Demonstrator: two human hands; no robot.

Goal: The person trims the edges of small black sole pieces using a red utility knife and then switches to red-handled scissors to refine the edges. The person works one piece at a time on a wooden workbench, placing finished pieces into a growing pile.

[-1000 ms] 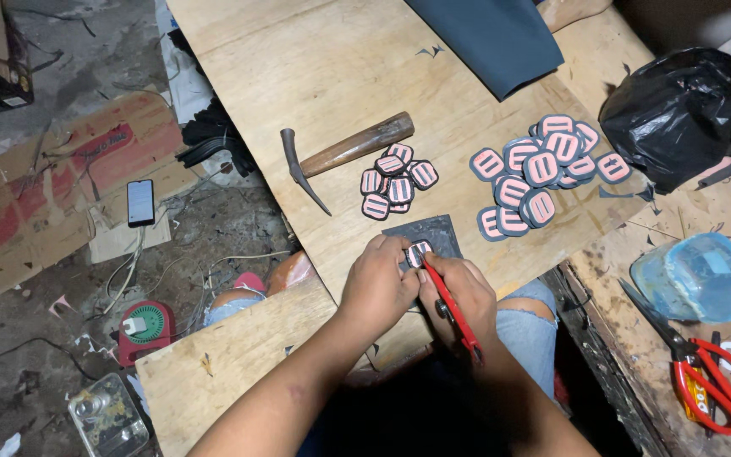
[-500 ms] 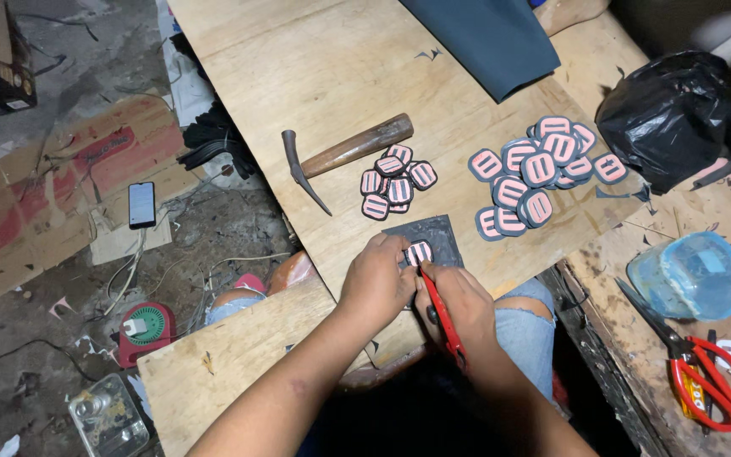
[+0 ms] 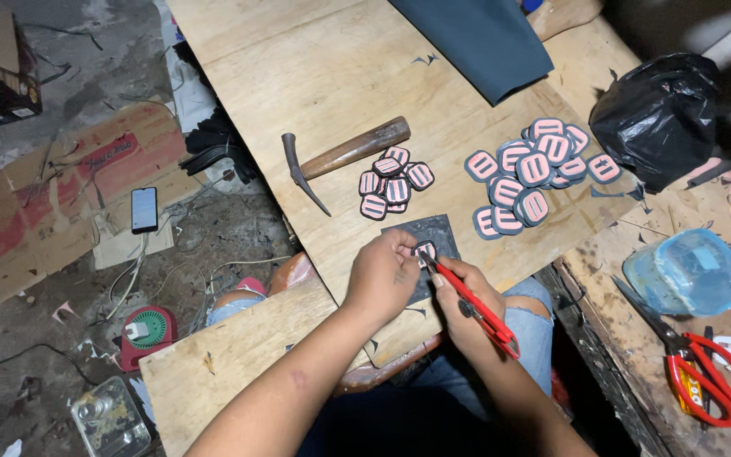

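My left hand [image 3: 384, 272] pinches a small pink-and-black rounded patch [image 3: 424, 250] over a dark square mat [image 3: 430, 230] at the near edge of the wooden board [image 3: 315, 76]. My right hand [image 3: 465, 300] grips a red-handled cutter [image 3: 477, 306], its tip touching the patch. A small cluster of the same patches [image 3: 394, 181] lies just beyond the mat. A larger pile of patches [image 3: 533, 173] sits to the right.
A hammer [image 3: 340, 156] lies left of the small cluster. Dark blue sheet [image 3: 482, 38] at the top, black plastic bag [image 3: 662, 114] at right. Blue lidded tub [image 3: 689, 272] and red scissors [image 3: 704, 372] lie lower right. A phone [image 3: 144, 208] rests on the floor.
My hands stay over the mat; the cutter has tilted slightly and the left fingers have shifted on the patch. Nothing else has moved.
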